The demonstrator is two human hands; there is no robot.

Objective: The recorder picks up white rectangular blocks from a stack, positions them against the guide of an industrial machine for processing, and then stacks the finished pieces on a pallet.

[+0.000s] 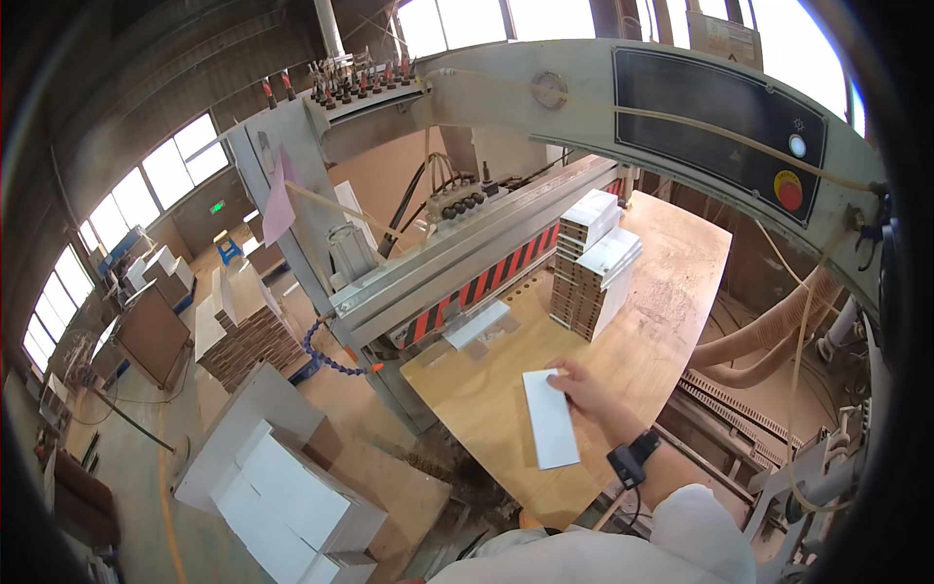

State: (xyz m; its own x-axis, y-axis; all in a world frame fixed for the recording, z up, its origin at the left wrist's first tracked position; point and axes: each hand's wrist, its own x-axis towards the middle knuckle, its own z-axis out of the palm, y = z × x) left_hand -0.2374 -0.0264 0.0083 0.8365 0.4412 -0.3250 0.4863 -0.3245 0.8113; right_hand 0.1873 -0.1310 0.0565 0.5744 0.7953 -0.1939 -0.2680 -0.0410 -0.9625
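My right hand (584,386) reaches in over the wooden worktable, its fingers closed on the upper right edge of a narrow white panel (551,420). The panel shows its white face and lies over the near part of the tabletop; I cannot tell whether it rests on the wood. Beyond my hand stand stacked white-faced boards (605,277) with brown edges. Another white strip (478,324) lies by the machine's striped guard. A black device is strapped to my right wrist. My left hand is out of view.
A machine beam with a red-and-black striped guard (486,287) crosses the far side of the wooden worktable (671,282). Overhead runs a frame with a dark control panel (715,127) and red button. At lower left are stacked white panels (282,496); a ribbed hose (764,341) hangs right.
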